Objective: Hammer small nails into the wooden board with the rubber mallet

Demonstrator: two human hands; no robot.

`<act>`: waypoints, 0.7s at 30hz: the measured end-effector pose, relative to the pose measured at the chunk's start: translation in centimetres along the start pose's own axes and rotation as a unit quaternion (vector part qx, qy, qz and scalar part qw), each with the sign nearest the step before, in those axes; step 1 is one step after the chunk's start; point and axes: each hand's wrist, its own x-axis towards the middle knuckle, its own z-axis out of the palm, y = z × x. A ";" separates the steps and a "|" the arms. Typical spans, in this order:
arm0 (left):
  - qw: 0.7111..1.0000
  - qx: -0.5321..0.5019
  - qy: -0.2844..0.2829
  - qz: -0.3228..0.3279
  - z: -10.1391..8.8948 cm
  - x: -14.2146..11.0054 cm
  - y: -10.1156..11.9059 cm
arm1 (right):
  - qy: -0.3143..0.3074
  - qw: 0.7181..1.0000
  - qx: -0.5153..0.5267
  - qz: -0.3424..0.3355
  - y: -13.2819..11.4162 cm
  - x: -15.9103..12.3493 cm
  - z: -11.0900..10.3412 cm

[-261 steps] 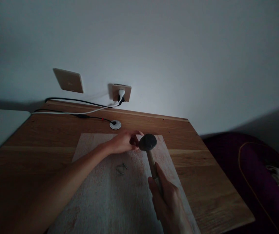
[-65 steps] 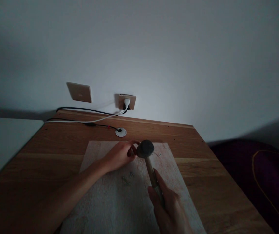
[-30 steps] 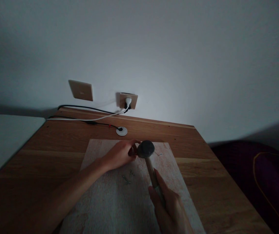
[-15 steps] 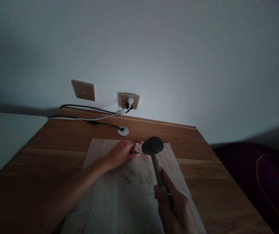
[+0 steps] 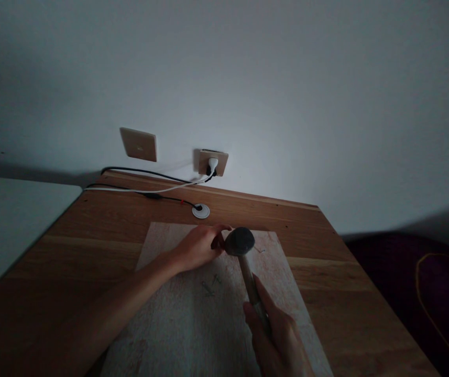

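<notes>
My right hand [image 5: 277,330] is wrapped round the wooden handle of a mallet [image 5: 240,242] with a dark, rounded head. The mallet head hangs over the far part of a pale, worn board [image 5: 177,324], right beside the fingertips of my left hand [image 5: 200,246]. Those fingers are bent into a pinch, and whatever sits between them is hidden by the mallet head and shadow. Nearer me on the board lie a few small metal pieces [image 5: 208,288] that look like nails or screws. Another thin bent piece [image 5: 261,251] rests right of the mallet head.
Under the board is a wooden desk [image 5: 326,293] against a white wall. Black and white cables [image 5: 149,190] run along its back edge to a wall socket [image 5: 213,163]. A round cable grommet [image 5: 201,211] lies behind the board. Dark purple fabric [image 5: 397,277] is at the right.
The mallet head has dropped slightly and shifted left, closer to my left fingertips. My left hand keeps its pinch in nearly the same place. The whole view has shifted a little.
</notes>
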 end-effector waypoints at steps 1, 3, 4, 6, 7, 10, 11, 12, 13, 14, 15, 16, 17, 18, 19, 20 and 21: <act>1.000 0.003 0.000 0.001 0.0 0.0 0.0 | 0.001 1.000 0.000 0.003 0.0 0.0 0.1; 1.000 0.009 0.000 0.003 0.0 0.0 0.0 | 0.005 1.000 0.006 0.002 0.0 0.0 0.2; 1.000 0.009 0.000 0.005 0.0 0.0 0.0 | 0.006 1.000 0.009 0.002 0.0 0.0 0.2; 1.000 0.004 0.000 0.006 0.1 0.0 -0.1 | 0.001 1.000 0.011 0.012 -0.2 -0.1 0.1; 1.000 -0.001 0.000 0.005 0.2 0.0 -0.1 | -0.001 1.000 0.013 0.021 -0.4 -0.2 -0.1; 1.000 -0.018 -0.001 -0.003 0.3 0.1 -0.1 | 0.004 0.998 0.038 0.041 -1.0 -0.5 -0.8; 1.000 -0.021 -0.003 -0.004 0.3 0.1 -0.1 | 0.013 0.998 0.050 0.040 -1.3 -0.6 -1.1; 1.000 -0.023 -0.006 -0.002 0.3 0.0 -0.1 | 0.024 0.997 0.061 0.036 -1.5 -0.7 -1.3; 1.000 -0.025 -0.008 0.001 0.3 0.0 -0.2 | 0.033 0.996 0.070 0.032 -1.7 -0.7 -1.6; 1.000 -0.024 -0.010 0.006 0.3 0.0 -0.2 | 0.041 0.996 0.076 0.030 -1.9 -0.8 -1.8; 1.000 -0.024 -0.012 0.010 0.3 -0.1 -0.2 | 0.046 0.995 0.080 0.031 -2.2 -0.8 -2.0; 1.000 -0.024 -0.014 0.013 0.3 -0.1 -0.3 | 0.048 0.995 0.081 0.034 -2.3 -0.8 -2.1; 1.000 -0.024 -0.014 0.014 0.3 -0.1 -0.3 | 0.047 0.995 0.079 0.038 -2.5 -0.8 -2.2; 0.999 -0.024 -0.014 0.016 0.3 -0.1 -0.4 | 0.043 0.995 0.074 0.043 -2.6 -0.8 -2.3; 0.999 -0.024 -0.014 0.018 0.3 0.0 -0.5 | 0.038 0.996 0.068 0.045 -2.6 -0.7 -2.3; 0.999 -0.024 -0.013 0.020 0.4 0.0 -0.5 | 0.032 0.997 0.060 0.046 -2.6 -0.7 -2.2; 0.999 -0.026 -0.012 0.022 0.4 0.1 -0.5 | 0.024 0.997 0.052 0.046 -2.5 -0.7 -2.1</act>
